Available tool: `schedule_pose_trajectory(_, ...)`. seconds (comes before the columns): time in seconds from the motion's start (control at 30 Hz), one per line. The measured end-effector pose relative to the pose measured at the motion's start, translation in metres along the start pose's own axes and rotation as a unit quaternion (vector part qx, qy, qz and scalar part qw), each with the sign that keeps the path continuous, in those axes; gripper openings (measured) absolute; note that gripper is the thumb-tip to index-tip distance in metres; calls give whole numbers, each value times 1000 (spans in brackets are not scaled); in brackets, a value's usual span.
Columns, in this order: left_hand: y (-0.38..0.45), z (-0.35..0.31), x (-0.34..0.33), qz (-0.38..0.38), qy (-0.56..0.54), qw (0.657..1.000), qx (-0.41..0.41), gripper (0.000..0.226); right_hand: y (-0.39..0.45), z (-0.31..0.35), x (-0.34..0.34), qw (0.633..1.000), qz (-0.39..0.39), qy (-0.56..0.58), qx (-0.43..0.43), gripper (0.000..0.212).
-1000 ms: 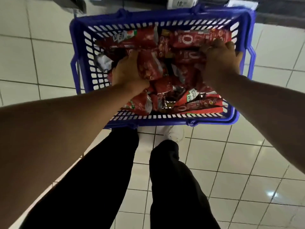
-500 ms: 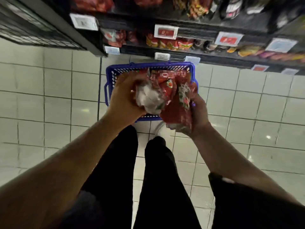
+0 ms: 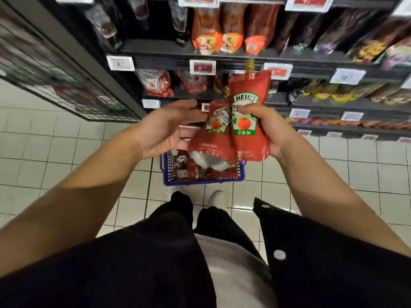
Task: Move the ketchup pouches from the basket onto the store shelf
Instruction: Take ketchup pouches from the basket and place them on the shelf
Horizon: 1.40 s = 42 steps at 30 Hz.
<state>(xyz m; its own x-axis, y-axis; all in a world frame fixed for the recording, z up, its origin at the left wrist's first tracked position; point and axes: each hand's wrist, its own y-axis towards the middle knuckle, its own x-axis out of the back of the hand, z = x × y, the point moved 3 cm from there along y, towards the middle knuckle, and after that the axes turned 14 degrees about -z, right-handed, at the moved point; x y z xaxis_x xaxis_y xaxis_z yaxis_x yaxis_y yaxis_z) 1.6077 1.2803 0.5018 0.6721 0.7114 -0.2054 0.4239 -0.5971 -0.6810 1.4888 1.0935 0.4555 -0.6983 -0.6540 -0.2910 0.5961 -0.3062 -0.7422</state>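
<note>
Shelf price tags point(image 3: 202, 67) blurred, unreadable; basket point(image 3: 203, 180) mostly hidden behind pouches point(image 3: 229, 130).

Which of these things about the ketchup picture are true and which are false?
1. The right hand grips two red ketchup pouches. True.
2. The left hand is squeezing a pouch tightly. False: it is open, palm up, beside the pouches.
3. The blue plastic basket sits on the white tiled floor. True.
4. The basket is empty. False: red pouches still lie inside it.
5. The dark store shelf already holds red pouches. True.
6. The held pouches rest on the shelf. False: they are up in the air, in front of it.
</note>
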Motion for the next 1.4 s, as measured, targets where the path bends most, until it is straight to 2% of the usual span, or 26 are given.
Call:
schedule_pose_trajectory(0.07, -10, -11, -18, 5, 78, 997, -11, 59, -22, 21, -15, 999, 26, -25, 33, 37)
schedule_pose_trajectory(0.17, -23, -24, -33, -26, 68, 997, -27, 45, -53, 54, -36, 994, 58, -48, 83, 21)
schedule_pose_trajectory(0.3, -41, -57, -15, -79, 23, 989, -127, 46, -86, 97, -48, 983, 82, -52, 158, 27)
schedule_pose_trajectory(0.4, -60, -94, 6, -125, 52, 966, -218, 49, -97, 121, -63, 972, 68, -75, 211, 34)
schedule_pose_trajectory(0.5, -76, -134, 22, -162, 89, 938, -294, 42, -101, 141, -90, 966, 48, -55, 246, 30)
schedule_pose_trajectory(0.57, -82, -159, 32, -165, 70, 930, -322, 31, -102, 156, -111, 965, 41, -23, 259, 23)
schedule_pose_trajectory(0.63, -86, -184, 43, -154, 33, 929, -336, 21, -105, 171, -133, 965, 39, -4, 261, 27)
schedule_pose_trajectory(0.73, -90, -224, 64, -149, -15, 931, -332, 30, -114, 195, -167, 959, 44, -29, 278, 35)
schedule_pose_trajectory(0.83, -99, -269, 86, -128, -1, 928, -350, 34, -127, 224, -201, 940, 57, -48, 334, 26)
schedule_pose_trajectory(0.9, -106, -303, 98, -106, 14, 920, -377, 43, -135, 244, -224, 929, 58, -70, 358, 28)
schedule_pose_trajectory(0.97, -107, -337, 110, -101, 21, 908, -406, 41, -140, 263, -248, 919, 52, -88, 380, 34)
schedule_pose_trajectory(1.03, -105, -371, 119, -109, 39, 899, -422, 34, -138, 276, -270, 914, 34, -86, 394, 38)
schedule_pose_trajectory(1.3, -38, -493, 141, -200, 110, 883, -410, 21, -112, 307, -319, 920, -16, -49, 387, 24)
schedule_pose_trajectory(1.4, 1, -530, 136, -203, 127, 864, -443, 55, -102, 323, -328, 926, -40, -37, 374, 14)
